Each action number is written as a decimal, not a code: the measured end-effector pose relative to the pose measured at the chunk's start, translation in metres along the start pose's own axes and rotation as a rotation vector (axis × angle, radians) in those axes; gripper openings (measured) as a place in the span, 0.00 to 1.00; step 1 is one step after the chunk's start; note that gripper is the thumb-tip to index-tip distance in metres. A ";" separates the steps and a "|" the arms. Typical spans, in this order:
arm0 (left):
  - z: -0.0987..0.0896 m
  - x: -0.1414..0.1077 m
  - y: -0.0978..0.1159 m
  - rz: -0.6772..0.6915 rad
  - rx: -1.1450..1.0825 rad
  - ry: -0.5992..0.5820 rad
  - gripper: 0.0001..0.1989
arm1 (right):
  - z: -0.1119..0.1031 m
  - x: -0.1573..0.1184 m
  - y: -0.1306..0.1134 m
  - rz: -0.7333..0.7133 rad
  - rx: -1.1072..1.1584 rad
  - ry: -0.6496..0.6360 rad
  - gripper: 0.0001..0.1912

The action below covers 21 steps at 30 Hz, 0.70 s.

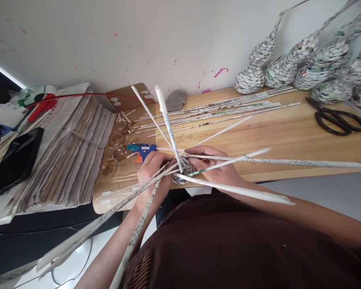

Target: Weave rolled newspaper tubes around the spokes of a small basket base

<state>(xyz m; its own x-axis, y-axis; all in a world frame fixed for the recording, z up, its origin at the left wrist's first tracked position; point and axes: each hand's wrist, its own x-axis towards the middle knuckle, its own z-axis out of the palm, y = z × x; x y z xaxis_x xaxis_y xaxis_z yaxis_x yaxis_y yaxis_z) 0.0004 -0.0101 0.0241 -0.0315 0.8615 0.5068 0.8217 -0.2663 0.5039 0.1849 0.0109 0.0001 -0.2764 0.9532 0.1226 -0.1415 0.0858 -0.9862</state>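
Observation:
A small woven base of rolled newspaper [182,176] sits between my hands at the table's near edge. Several long paper tubes [246,192] fan out from it in all directions. My left hand [153,172] is closed round its left side, with some tubes crossing over the fingers. On the right, my right hand [212,162] pinches the rim and a tube, thumb and fingers close together. Tubes partly cover both hands' fingertips. A blue hot glue gun [144,151] lies just beyond my left hand.
Loose paper tubes [216,112] lie along the table's back. Black scissors [337,116] rest at right, below several woven gourd shapes [308,66]. A tied stack of newspaper strips [78,148] and a black phone [15,162] are at left. Paper scraps litter the cardboard [117,176].

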 end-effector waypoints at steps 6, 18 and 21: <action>-0.002 -0.001 -0.001 -0.044 -0.154 -0.070 0.04 | 0.007 0.000 0.007 0.008 -0.055 0.055 0.09; 0.006 -0.003 -0.005 0.079 -0.259 0.026 0.03 | 0.003 0.011 -0.001 0.317 0.055 0.075 0.20; -0.001 -0.002 0.001 0.103 -0.161 -0.014 0.04 | 0.001 0.006 -0.008 0.300 0.009 -0.010 0.24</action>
<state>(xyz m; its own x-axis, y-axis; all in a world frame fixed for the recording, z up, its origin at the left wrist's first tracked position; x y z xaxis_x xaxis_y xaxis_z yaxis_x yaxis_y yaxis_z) 0.0005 -0.0120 0.0239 0.0572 0.8319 0.5519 0.7187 -0.4180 0.5556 0.1836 0.0155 0.0093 -0.3164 0.9327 -0.1732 -0.0606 -0.2021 -0.9775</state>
